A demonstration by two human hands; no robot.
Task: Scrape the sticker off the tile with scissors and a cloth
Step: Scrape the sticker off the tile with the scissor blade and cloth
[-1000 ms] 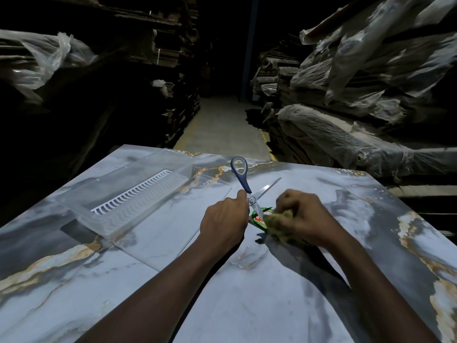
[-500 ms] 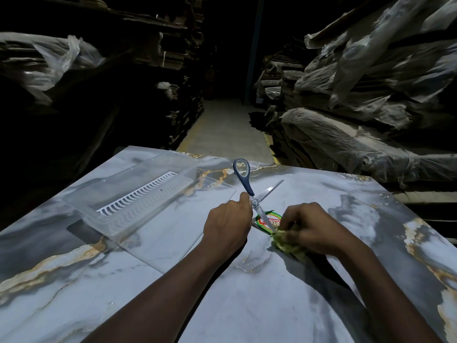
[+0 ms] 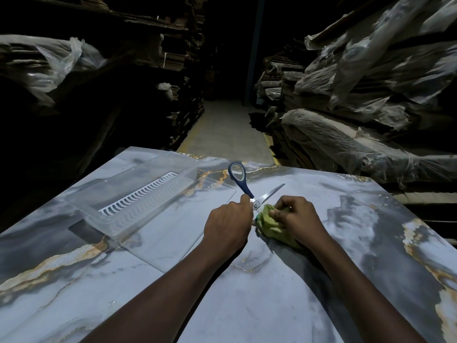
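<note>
Gripping splayed scissors (image 3: 248,189) in left hand (image 3: 226,226), bunching cloth (image 3: 270,224) under curled right hand (image 3: 299,219), on marbled grey tile (image 3: 247,293); dark aisle, wrapped stacks (image 3: 346,139) right.

Storeroom aisle, dim, far end lost in darkness; pale concrete floor (image 3: 227,129) running toward 12 o'clock, yellow marking (image 3: 269,144) along its right edge; dark stacks of flat boards (image 3: 180,70) at 10 to 11 o'clock; loose clear plastic sheet (image 3: 61,60) draped at 9 o'clock; dusty plastic-wrapped stacks (image 3: 358,134) at 1 to 3 o'clock; blue upright post (image 3: 254,45) at 12 o'clock.
</note>
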